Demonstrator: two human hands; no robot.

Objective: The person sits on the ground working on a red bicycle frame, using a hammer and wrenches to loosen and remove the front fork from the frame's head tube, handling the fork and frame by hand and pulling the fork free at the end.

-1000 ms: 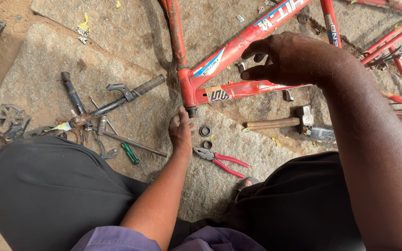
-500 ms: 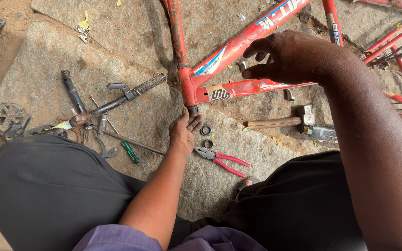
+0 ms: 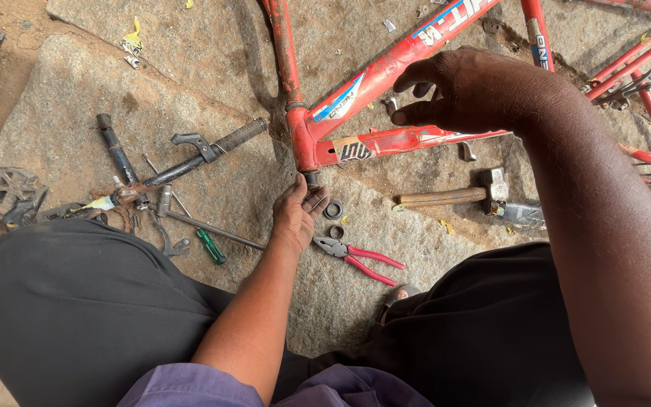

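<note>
Your left hand (image 3: 295, 215) has its grip closed around the bottom end of the red bicycle frame's head tube (image 3: 304, 143), on the stone slab (image 3: 77, 98). Your right hand (image 3: 465, 90) curls loosely over the frame's lower tube, fingers partly open. Red-handled pliers (image 3: 356, 255) lie near your left hand.

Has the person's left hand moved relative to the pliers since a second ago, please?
Yes. The left hand has gone up from near the pliers to the lower end of the red frame's head tube.
</note>
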